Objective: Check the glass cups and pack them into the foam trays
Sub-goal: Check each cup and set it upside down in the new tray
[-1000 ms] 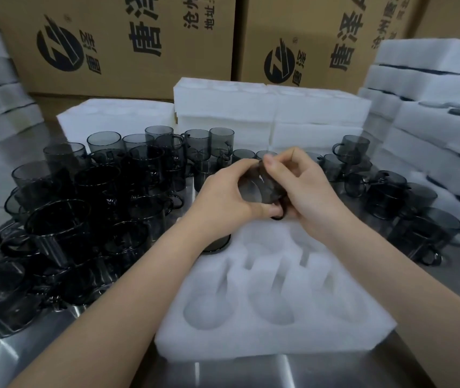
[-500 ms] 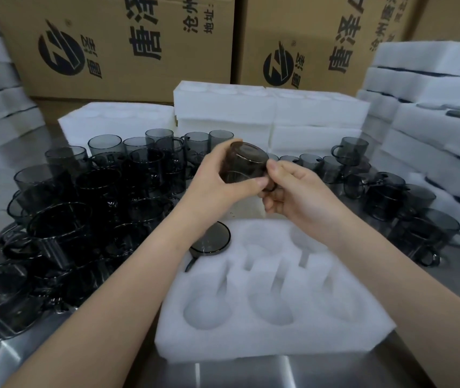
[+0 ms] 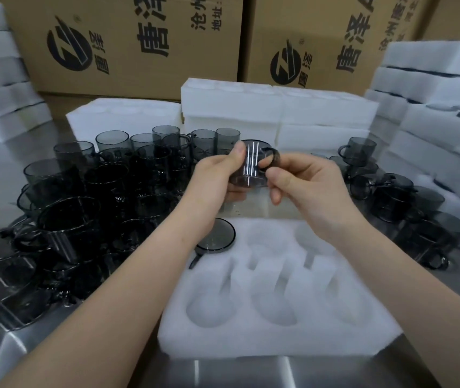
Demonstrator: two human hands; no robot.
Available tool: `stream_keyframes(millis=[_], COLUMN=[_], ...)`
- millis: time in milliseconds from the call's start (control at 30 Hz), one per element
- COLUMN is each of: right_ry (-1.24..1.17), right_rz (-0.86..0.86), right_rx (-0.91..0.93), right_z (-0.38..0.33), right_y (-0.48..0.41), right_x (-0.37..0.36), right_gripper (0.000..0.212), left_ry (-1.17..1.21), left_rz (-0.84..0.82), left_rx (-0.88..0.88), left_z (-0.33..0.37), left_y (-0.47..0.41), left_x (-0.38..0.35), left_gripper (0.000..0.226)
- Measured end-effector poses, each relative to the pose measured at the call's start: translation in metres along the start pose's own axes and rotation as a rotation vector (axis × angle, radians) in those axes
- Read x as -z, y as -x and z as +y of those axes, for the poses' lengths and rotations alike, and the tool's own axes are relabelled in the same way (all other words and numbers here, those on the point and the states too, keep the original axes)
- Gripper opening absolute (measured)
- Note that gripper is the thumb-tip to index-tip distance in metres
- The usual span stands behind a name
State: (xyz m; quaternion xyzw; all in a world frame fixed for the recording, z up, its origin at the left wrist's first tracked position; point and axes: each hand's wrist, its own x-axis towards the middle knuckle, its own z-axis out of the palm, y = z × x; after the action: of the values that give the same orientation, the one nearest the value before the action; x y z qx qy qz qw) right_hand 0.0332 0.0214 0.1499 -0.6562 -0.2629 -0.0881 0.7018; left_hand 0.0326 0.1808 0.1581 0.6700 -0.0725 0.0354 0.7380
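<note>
Glass cup (image 3: 248,169), smoky grey, is held in the air over the far edge of the foam tray (image 3: 279,331), and the fingers (image 3: 277,191) of both hands are closed on it. The left hand (image 3: 214,175) grips its side with the thumb high on the wall. The right hand (image 3: 307,186) pinches the handle (image 3: 273,156).

Both forearms reach in from the near edge of the worktop (image 3: 251,371). The tray lies at that edge, with a packed cup (image 3: 216,233) in its far-left pocket. Loose cups (image 3: 83,205) crowd the worktop's left side, and more cups (image 3: 407,200) stand on its right. Foam stacks (image 3: 279,107) line the far edge.

Behind them, the cardboard boxes (image 3: 128,43) bear a round logo and the characters "唐泽", "沧州" and "地址".
</note>
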Motion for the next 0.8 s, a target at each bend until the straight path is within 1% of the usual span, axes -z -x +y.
stream_keyframes(millis=[67,167,200,300,333,433,500,533,600,633,700,733,767,800], right_ry=[0.048,0.061,0.031,-0.101,-0.134,-0.126,-0.098,-0.118,-0.201,-0.209,-0.104,-0.066,-0.069,-0.096], right_rz=[0.054,0.092,0.084,0.018,-0.001,0.015,0.040,0.046,0.084,0.119,0.177,0.174,0.136,0.074], right_rx=[0.040,0.010,-0.014,-0.117,-0.153,-0.241,-0.263,-0.263,-0.221,-0.177,-0.121,-0.127,-0.154,-0.181], right_z=[-0.0004,0.0009,0.0014,0.0002,0.0005,-0.0015,-0.0018,-0.0030,-0.0050,-0.0052,-0.0038,-0.0023,-0.0013,-0.0011], right_y=[-0.0006,-0.0017,-0.0021,-0.0027,-0.0030,-0.0034,-0.0032,-0.0023,-0.0018,-0.0019,-0.0019,-0.0019,-0.0019,-0.0025], right_x=[0.0004,0.0017,0.0019,0.0019,0.0021,0.0011,0.0011,0.0002,-0.0003,-0.0008,-0.0014,-0.0012,-0.0002,0.0002], right_gripper=[0.015,0.014,0.014,0.027,0.033,0.047,0.050,0.051,0.046,0.036,0.012,0.025,0.043,0.055], left_ry=[-0.022,-0.030,-0.046,-0.064,-0.059,-0.138,-0.174,-0.153,-0.064,-0.017,0.045,0.054,0.046,0.028], left_rz=[-0.034,-0.055,-0.047,-0.025,-0.034,-0.074,-0.072,-0.066,-0.059,-0.059,-0.083,-0.114,-0.155,-0.195], left_rx=[0.013,-0.026,-0.054,-0.173,-0.219,-0.333,-0.363,-0.362,-0.336,-0.308,-0.229,-0.196,-0.171,-0.157], left_z=[-0.0003,-0.0007,-0.0012,-0.0027,-0.0024,-0.0022,-0.0006,0.0002,0.0017,0.0024,0.0027,0.0027,0.0029,0.0033], left_y=[0.0012,0.0019,0.0026,0.0042,0.0054,0.0075,0.0092,0.0093,0.0080,0.0076,0.0073,0.0079,0.0087,0.0099], left_x=[-0.0017,-0.0038,-0.0044,-0.0033,-0.0025,-0.0013,-0.0031,-0.0036,-0.0038,-0.0036,-0.0032,-0.0039,-0.0049,-0.0062], left_gripper=[0.040,0.037,0.032,0.008,0.009,0.031,0.037,0.036,0.027,0.022,0.018,0.020,0.022,0.024])
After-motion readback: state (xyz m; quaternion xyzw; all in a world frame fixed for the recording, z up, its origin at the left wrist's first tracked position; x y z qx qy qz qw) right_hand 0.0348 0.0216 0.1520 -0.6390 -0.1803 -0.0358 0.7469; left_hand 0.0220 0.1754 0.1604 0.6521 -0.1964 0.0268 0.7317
